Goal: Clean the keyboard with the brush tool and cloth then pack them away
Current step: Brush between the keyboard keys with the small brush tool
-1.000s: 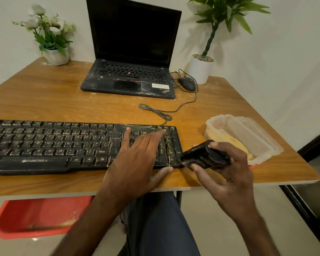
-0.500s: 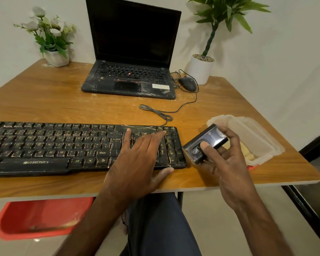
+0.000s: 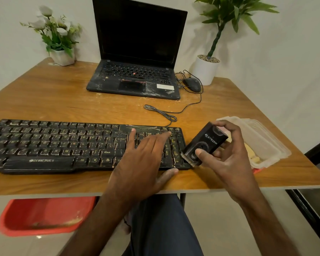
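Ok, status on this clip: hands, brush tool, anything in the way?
Left hand flat on keyboard, right end. Right hand grips brush tool, lower end beside keyboard's right edge. Nothing blocking; plastic container behind right hand.

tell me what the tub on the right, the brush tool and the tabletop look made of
The tub: thin cloudy plastic, probably; yellow contents show through its wall. The brush tool: hard black plastic, it seems, semi-matt, with a white printed logo and short bristles at its lower end. The tabletop: wood-grain surface with slight sheen and a pale edge strip, so likely laminate, not solid wood.
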